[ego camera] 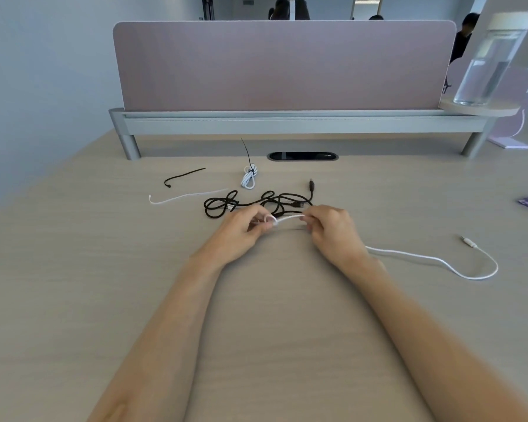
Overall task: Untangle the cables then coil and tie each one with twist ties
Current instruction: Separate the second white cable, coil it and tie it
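Soft, even daylight, faint shadows; wide-angle bending at edges, slight blur throughout.

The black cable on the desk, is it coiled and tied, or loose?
Loose: the black cable sprawls in irregular loops, no tie around it.

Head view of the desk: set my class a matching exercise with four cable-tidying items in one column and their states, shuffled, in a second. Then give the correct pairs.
Items
1. black cable
2. long white cable
3. small white cable
4. black twist tie

States
A. coiled and tied already
B. pinched by the left hand and right hand
C. lying by itself, tying nothing
D. in a loose tangle

Pairs: 1-D, 2-B, 3-A, 4-C
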The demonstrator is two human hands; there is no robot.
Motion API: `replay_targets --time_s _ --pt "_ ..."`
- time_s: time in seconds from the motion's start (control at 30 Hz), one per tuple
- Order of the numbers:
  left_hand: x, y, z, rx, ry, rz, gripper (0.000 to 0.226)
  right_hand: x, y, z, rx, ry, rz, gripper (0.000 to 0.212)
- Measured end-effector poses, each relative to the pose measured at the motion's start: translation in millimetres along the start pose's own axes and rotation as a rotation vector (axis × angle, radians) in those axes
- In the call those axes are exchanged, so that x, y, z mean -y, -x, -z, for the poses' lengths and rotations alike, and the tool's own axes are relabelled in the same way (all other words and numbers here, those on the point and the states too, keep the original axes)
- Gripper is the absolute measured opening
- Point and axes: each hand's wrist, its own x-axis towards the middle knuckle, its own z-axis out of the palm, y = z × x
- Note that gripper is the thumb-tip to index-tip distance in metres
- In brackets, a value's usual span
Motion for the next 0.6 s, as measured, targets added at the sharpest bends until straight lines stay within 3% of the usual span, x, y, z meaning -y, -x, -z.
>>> replay_targets --time_s 0.13,0.27,0.4,0.6 --pt "-1.3 1.0 0.8 0.017 -0.011 0.019 0.013 -5.7 1.9 4.1 0.026 0.066 -0.104 0.012" --pt "-4.6 1.0 -0.8 0.006 -0.019 -0.032 0.008 6.8 6.4 0.6 0.058 -0.102 0.07 0.024" --pt "-4.2 2.8 -1.8 -0.02 -0.065 -0.016 0.006 15.7 6.6 -4.6 0.077 -0.207 0.213 0.013" --pt "-10.4 3.7 -1.6 -0.162 -0.048 0.04 0.014 13.9 -0.3 -2.1 0.04 -0.186 0.059 0.014"
